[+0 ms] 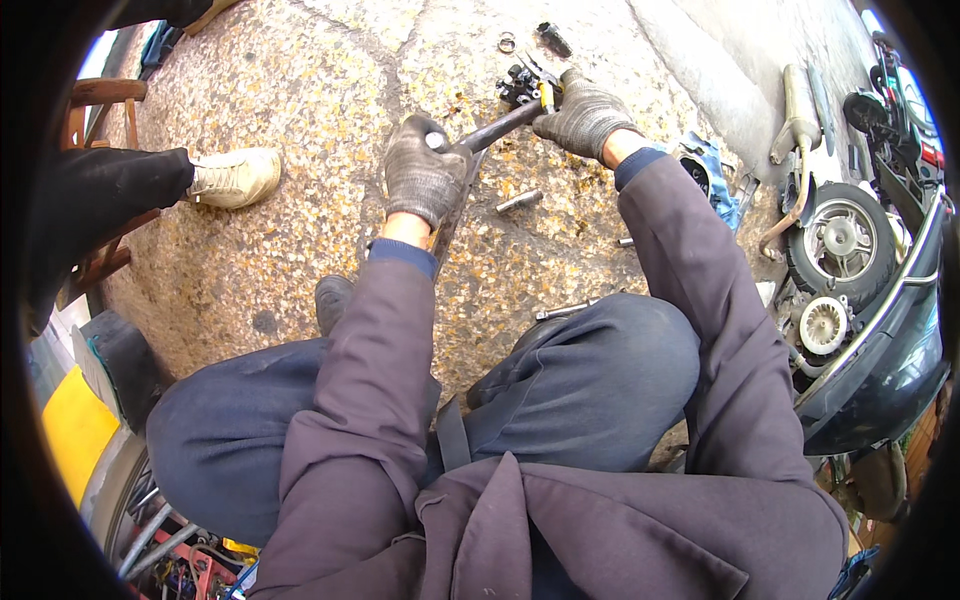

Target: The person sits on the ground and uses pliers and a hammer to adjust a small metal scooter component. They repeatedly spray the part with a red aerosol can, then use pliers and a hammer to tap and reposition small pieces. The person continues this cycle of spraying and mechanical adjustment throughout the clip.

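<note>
My left hand (427, 175), in a grey work glove, is closed around a dark metal bar (500, 128). A pale round end (433, 141) shows by its thumb. My right hand (588, 118), gloved the same way, grips the bar's far end, its fingers partly hidden. Close to those fingers are a small yellow piece (547, 97) and a silver lever-like part (540, 70). A black mechanical part (515, 88) lies beside them; whether it is joined to the bar I cannot tell. On the ground between my arms is a short silver metal piece (519, 201).
A black cylinder (553, 39) and a small ring (507, 42) lie beyond my hands. At right are a blue cloth (715, 170), an exhaust pipe (800, 135), a wheel (842, 238) and a dark vehicle panel (880, 380). Another person's shoe (237, 177) is at left, beside a wooden stool (108, 92).
</note>
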Action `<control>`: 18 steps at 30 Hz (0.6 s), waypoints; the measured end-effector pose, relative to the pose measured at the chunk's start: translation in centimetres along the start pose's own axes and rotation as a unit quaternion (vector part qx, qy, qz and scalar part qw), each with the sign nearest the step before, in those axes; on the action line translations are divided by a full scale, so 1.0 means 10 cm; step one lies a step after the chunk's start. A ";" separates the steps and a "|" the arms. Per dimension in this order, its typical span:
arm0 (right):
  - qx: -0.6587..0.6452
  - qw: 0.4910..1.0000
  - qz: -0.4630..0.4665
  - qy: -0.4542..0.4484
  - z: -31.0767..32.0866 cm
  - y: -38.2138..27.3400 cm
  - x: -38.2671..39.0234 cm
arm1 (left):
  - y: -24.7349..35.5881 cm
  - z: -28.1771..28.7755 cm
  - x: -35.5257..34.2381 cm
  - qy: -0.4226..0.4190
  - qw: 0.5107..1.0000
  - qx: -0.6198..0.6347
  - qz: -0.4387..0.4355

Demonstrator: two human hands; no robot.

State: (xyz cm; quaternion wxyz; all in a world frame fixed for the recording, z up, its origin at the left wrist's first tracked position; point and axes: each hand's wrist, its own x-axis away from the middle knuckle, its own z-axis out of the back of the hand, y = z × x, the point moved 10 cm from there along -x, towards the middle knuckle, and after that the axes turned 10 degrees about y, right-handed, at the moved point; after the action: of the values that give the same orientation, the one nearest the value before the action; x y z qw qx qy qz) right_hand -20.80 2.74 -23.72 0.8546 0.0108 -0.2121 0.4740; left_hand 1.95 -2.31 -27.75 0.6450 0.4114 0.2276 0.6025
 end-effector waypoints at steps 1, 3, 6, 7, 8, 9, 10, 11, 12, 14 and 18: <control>-0.003 1.000 -0.019 0.006 0.00 0.03 0.01 | -0.01 0.08 0.06 0.055 0.998 -0.036 -0.006; -0.002 1.000 -0.006 0.010 -0.01 -0.02 0.02 | 0.07 0.18 0.18 0.119 0.990 -0.038 -0.066; -0.014 1.000 -0.011 -0.015 -0.06 -0.05 0.03 | 0.08 0.23 0.32 0.191 0.978 -0.037 -0.077; -0.008 1.000 -0.015 -0.017 -0.06 -0.06 0.04 | 0.10 0.24 0.37 0.221 0.970 -0.038 -0.094; -0.007 1.000 -0.015 -0.017 -0.07 -0.07 0.05 | 0.08 0.21 0.42 0.223 0.970 -0.037 -0.094; 0.012 1.000 -0.006 -0.014 -0.08 -0.09 0.07 | 0.06 0.17 0.46 0.218 0.969 -0.046 -0.105; 0.025 1.000 0.007 -0.007 -0.08 -0.10 0.09 | 0.06 0.13 0.49 0.215 0.968 -0.054 -0.116; 0.034 0.999 0.021 0.001 -0.08 -0.11 0.10 | 0.06 0.10 0.51 0.207 0.969 -0.063 -0.122; 0.049 0.998 0.030 0.015 -0.09 -0.11 0.13 | -0.03 0.05 0.50 0.180 0.979 -0.045 -0.081; 0.059 0.996 0.057 0.036 -0.10 -0.10 0.15 | -0.01 0.04 0.47 0.144 0.986 -0.052 -0.067; 0.048 0.996 0.063 0.041 -0.18 0.00 0.12 | 0.07 -0.16 0.28 -0.057 0.970 -0.236 0.028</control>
State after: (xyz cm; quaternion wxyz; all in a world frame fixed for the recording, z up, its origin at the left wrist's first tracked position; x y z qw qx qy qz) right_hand -19.68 4.08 -24.89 0.8292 0.0185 -0.1543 0.5369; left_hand 0.81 0.77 -27.51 0.7189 0.2872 0.0300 0.6323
